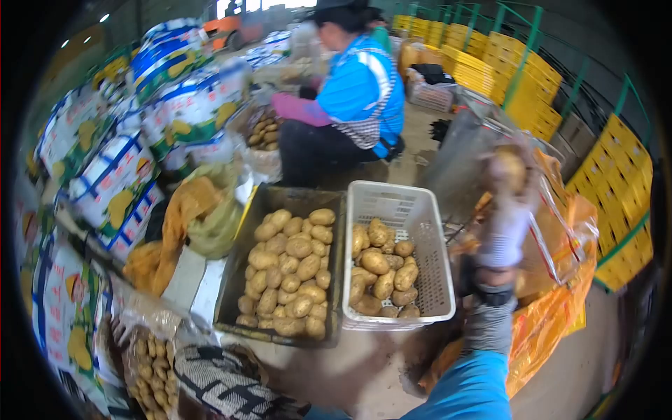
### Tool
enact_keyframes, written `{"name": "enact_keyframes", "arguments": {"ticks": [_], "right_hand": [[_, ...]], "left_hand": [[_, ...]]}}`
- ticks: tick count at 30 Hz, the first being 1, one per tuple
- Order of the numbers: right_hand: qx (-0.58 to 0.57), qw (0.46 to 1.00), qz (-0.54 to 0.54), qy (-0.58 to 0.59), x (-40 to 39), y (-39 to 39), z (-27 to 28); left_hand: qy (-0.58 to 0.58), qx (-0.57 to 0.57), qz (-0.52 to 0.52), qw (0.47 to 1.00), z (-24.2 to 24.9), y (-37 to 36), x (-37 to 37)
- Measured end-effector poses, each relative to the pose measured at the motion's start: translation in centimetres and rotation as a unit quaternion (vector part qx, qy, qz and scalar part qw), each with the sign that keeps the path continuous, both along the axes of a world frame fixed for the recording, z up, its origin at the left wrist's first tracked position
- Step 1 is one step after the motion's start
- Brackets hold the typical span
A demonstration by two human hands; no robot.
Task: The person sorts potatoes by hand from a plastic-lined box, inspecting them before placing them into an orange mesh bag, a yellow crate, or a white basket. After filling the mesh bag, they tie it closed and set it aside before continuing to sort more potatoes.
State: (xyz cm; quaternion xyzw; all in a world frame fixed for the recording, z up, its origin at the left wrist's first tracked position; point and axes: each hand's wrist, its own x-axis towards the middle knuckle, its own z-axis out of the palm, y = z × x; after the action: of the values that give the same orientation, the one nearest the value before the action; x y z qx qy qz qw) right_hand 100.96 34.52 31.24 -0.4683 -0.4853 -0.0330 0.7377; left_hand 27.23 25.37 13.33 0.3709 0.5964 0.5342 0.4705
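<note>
My right hand [507,199], in a pale glove blurred by motion, is raised beyond the white crate and closed round a potato [509,170]. It is above the orange plastic sack [560,308] on the right. My left forearm, in a black-and-white patterned sleeve [220,383], reaches to the lower left, beside an open bag of smaller potatoes [152,374]; the fingers there do not show clearly. In front of me, a dark crate [225,308] heaped with potatoes stands left of the white perforated crate [441,280], which holds a looser pile.
A person in a blue top [357,91] sits ahead beside another bag of potatoes [264,133]. Printed white sacks [115,185] line the left side. Stacked yellow crates [612,203] and green rails stand on the right. A grey container [462,150] is behind the white crate.
</note>
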Motion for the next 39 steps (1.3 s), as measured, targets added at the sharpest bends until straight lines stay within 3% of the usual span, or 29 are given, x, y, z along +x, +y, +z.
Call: {"name": "enact_keyframes", "arguments": {"ticks": [1,2,3,4,5,6,7,8,9,10,11,12,13,14,15,16,17,19,23,25,28,30,31,32,36,39], "right_hand": [[0.156,0.980,-0.037,-0.117,1.3,0.8,2.1],[0.238,0.941,-0.107,-0.217,3.3,1.8,5.3],[0.241,0.937,-0.133,-0.215,5.7,3.1,8.1],[0.167,0.875,-0.309,-0.335,9.4,5.1,10.7],[0.125,0.758,-0.474,-0.430,13.1,7.1,13.2],[0.004,0.808,-0.464,-0.363,18.9,10.9,13.2],[-0.225,0.896,-0.332,-0.193,23.3,13.3,12.6],[-0.268,0.900,-0.285,-0.193,27.9,16.2,11.2],[-0.242,0.912,-0.255,-0.213,22.4,15.3,9.3],[-0.139,0.892,-0.274,-0.330,20.2,16.7,6.4],[-0.112,0.944,-0.107,-0.290,18.0,19.0,2.9],[-0.123,0.920,-0.157,-0.339,13.3,20.7,-0.5],[-0.172,0.968,0.052,-0.174,8.2,22.0,-4.5],[-0.233,0.944,0.036,-0.230,0.3,19.7,-6.5],[-0.291,0.926,0.109,-0.214,-7.2,17.9,-7.8],[-0.236,0.913,0.201,-0.265,-11.5,18.6,-10.9],[-0.311,0.895,0.276,-0.161,-15.7,20.4,-14.9],[-0.418,0.795,0.435,-0.068,-25.8,19.5,-18.4],[-0.485,0.717,0.467,-0.180,-41.5,23.7,-29.6],[-0.531,0.702,0.464,-0.096,-47.7,25.2,-30.7],[-0.509,0.675,0.491,0.212,-52.4,31.2,-34.2],[-0.489,0.620,0.487,0.374,-54.5,35.0,-35.3],[-0.417,0.575,0.563,0.423,-54.4,38.3,-38.1],[-0.407,0.572,0.542,0.463,-55.1,39.3,-38.4],[-0.421,0.588,0.482,0.494,-57.2,40.9,-38.3],[-0.389,0.586,0.603,0.375,-56.7,45.5,-42.0]], "left_hand": [[-0.005,0.018,-0.010,1.000,0.7,-0.5,0.5],[-0.001,0.002,0.013,1.000,1.3,-1.2,1.2],[0.003,-0.014,0.034,0.999,1.7,-1.8,1.5],[0.017,-0.017,0.059,0.998,1.1,-2.4,0.8],[0.032,-0.020,0.078,0.996,0.2,-3.2,0.1],[0.029,-0.017,0.076,0.997,-0.6,-3.8,-0.2],[0.026,-0.010,0.069,0.997,-0.6,-4.4,-0.2],[0.022,-0.019,0.078,0.997,0.8,-4.9,1.5],[0.010,-0.019,0.075,0.997,-0.9,-5.7,-0.1],[0.010,-0.028,0.079,0.996,-0.8,-6.4,-0.1],[0.009,-0.041,0.085,0.996,-0.8,-7.1,-0.2],[-0.033,-0.028,0.090,0.995,-2.7,-8.0,-2.0],[-0.018,-0.018,0.106,0.994,-2.2,-9.0,-1.7],[-0.017,-0.007,0.108,0.994,-2.1,-9.8,-2.2],[-0.016,0.009,0.108,0.994,-2.2,-10.3,-3.0],[-0.025,0.013,0.118,0.993,-2.4,-11.0,-4.0],[-0.035,0.019,0.130,0.991,-2.9,-11.7,-5.0],[-0.053,0.018,0.154,0.986,-3.8,-13.4,-6.4],[-0.084,0.017,0.214,0.973,-6.6,-16.2,-9.0],[-0.102,0.025,0.255,0.961,-8.2,-17.4,-10.1],[-0.141,-0.016,0.329,0.934,-8.3,-17.4,-11.0],[-0.137,-0.007,0.307,0.942,-6.8,-16.5,-11.1],[-0.122,-0.020,0.307,0.944,-6.4,-16.1,-11.1],[-0.111,-0.037,0.298,0.947,-6.3,-15.8,-11.4],[-0.081,-0.099,0.267,0.955,-7.1,-15.1,-12.3],[-0.097,-0.101,0.260,0.955,-7.0,-14.6,-12.6]]}}
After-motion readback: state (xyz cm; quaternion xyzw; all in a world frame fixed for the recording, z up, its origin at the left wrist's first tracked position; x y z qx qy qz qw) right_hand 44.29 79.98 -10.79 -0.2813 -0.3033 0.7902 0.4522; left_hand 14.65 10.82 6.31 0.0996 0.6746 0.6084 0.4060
